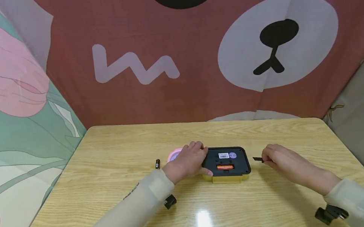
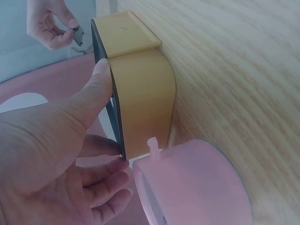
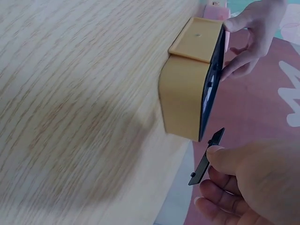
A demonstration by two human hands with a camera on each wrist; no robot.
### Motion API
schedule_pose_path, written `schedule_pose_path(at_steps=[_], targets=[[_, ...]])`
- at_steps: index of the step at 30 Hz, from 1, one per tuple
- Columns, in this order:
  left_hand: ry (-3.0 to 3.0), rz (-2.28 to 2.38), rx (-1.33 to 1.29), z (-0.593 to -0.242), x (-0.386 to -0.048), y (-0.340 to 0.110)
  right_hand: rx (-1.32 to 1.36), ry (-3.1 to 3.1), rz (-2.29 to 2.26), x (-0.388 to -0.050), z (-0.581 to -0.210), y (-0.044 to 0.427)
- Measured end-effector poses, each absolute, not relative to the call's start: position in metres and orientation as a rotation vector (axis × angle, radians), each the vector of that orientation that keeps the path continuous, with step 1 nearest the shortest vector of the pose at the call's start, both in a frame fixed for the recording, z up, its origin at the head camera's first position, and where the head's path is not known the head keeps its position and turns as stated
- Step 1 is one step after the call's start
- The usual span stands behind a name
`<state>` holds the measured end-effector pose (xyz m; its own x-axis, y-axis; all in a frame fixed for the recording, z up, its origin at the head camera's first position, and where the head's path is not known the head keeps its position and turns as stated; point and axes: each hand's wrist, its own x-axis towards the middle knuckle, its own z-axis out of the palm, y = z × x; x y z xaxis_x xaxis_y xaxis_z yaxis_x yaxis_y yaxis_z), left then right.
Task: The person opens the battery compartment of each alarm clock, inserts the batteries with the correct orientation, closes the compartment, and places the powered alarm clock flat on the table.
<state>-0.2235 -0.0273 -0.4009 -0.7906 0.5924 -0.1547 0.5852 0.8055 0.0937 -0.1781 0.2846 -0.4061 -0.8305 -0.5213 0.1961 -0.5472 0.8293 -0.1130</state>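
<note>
A yellow box with a black back panel (image 1: 238, 152) lies on the table, panel up. In a slot of the panel sits an orange battery (image 1: 225, 167). My left hand (image 1: 188, 162) grips the box's left end, thumb on the near edge and fingers at the far side. The left wrist view shows the thumb against the edge of the yellow shell (image 2: 143, 93). Off the box's right end, my right hand (image 1: 283, 163) pinches a small black battery cover (image 3: 202, 165) between thumb and fingers. The cover is apart from the box, and small tabs show along its edge.
A round pink object (image 2: 201, 183) with a small tab stands just left of the box, partly hidden by my left hand in the head view. Further left lies a black battery (image 1: 157, 164). A printed cloth (image 1: 199, 88) hangs behind the wooden table (image 1: 117, 144).
</note>
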Motion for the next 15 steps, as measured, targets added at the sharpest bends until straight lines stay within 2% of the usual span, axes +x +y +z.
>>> schedule_pose_path(at_steps=[15], targets=[[2.821,0.061,0.925,-0.401,-0.223,-0.027,0.866,-2.801,0.247,-0.172,-0.399,0.267]])
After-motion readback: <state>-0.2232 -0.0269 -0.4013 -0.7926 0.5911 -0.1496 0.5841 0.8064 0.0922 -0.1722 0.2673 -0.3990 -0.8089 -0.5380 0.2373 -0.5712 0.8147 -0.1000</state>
